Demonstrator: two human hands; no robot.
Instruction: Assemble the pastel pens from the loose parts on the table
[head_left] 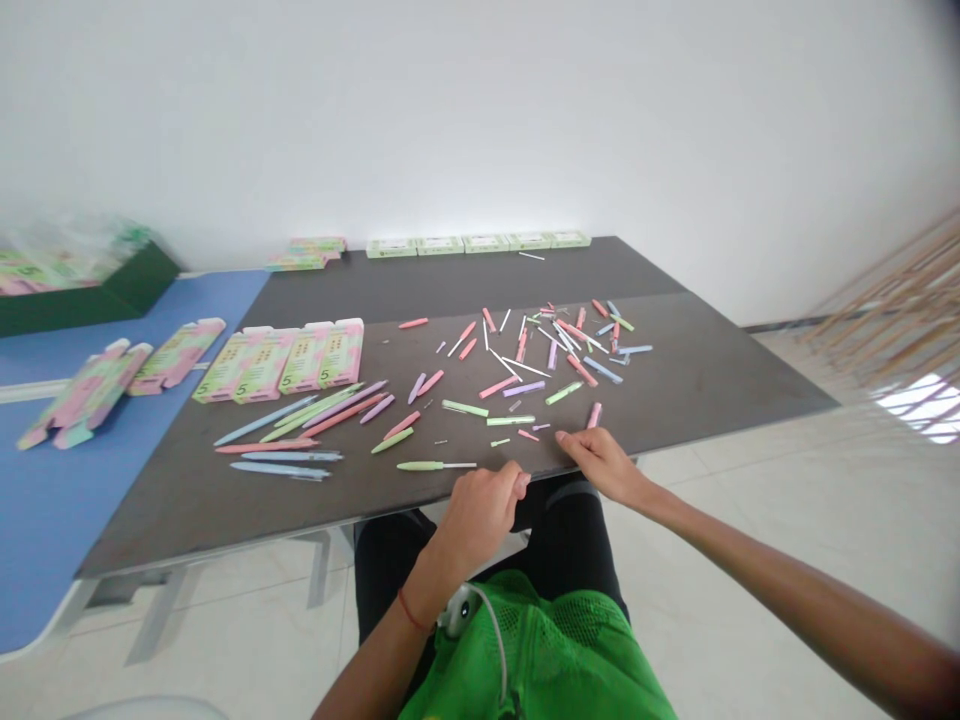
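My left hand (480,510) is closed at the table's front edge, its fingers curled under. Whatever it may hold is hidden. My right hand (604,464) is also closed at the edge, with the thumb pointing left. A pink pen barrel (595,414) shows just beyond its knuckles; I cannot tell whether the hand touches it. Between and beyond the hands lie a small green pen part (500,442), a small pink part (528,435) and a purple one (541,427). A green pen half with a white refill (435,466) lies left of my left hand.
Loose barrels and white refills (504,362) are scattered across the dark table (675,400). Whole pens (277,444) lie at left, below upright-printed cartons (300,360). Flat boxes (465,244) line the back. More cartons (176,357) and a dark green bin (139,290) are on the blue table.
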